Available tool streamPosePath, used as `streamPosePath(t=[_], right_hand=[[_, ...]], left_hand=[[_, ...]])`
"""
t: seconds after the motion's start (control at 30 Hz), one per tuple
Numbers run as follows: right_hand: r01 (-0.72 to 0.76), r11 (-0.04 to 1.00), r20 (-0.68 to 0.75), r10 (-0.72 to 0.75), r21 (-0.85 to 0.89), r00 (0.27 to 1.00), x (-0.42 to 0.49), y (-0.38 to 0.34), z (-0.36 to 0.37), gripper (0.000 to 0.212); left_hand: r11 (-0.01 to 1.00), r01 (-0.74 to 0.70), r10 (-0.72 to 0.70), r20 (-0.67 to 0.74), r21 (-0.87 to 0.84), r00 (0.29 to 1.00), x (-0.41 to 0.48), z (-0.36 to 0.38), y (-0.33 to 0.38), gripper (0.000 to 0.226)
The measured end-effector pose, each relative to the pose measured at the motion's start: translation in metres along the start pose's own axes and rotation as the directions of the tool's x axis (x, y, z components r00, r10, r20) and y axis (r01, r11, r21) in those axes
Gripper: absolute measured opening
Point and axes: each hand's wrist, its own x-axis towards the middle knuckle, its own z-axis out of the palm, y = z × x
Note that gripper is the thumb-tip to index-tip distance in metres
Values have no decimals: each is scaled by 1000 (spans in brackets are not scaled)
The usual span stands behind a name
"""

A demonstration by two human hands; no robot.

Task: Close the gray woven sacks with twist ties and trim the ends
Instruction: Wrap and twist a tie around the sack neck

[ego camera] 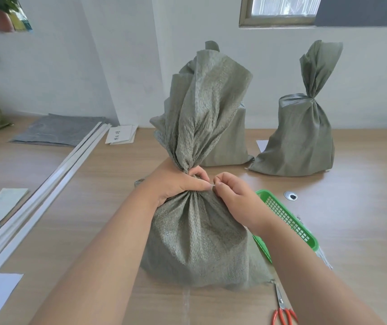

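Head view, left hand (176, 184) gripping sack (197, 233) neck, right hand (232, 193) pinching twist tie (212, 183) beside it

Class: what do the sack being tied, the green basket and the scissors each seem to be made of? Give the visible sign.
The sack: probably woven plastic strips; matte, with a visible crisscross weave. The green basket: moulded plastic, slightly glossy, with a grid wall. The scissors: bare, shiny metal blades; the red handles are likely plastic-coated.
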Motion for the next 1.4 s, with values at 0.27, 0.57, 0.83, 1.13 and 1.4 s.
streamPosePath(t=[0.27,0.57,0.83,1.13,1.4], right_hand=[[-84,996,-51,85,28,995,0,2,-6,21],[204,925,-79,-241,-322,967,8,-15,-6,12],[258,687,-83,-422,-679,903,6,-6,-7,15],[183,706,-70,-313,-684,947,5,-9,-18,14],[412,455,299,-301,-789,905,23,-33,-4,11]], left_hand=[[999,37,-36,36,-31,999,5,-4,-5,40],[1000,-5,4,47,22,999,4,-5,-5,25],[968,-32,41,-29,250,999,2,-8,0,17],[958,-29,31,-4,284,1000,2,-9,0,19],[960,-22,45,-79,278,996,3,-9,-6,28]])
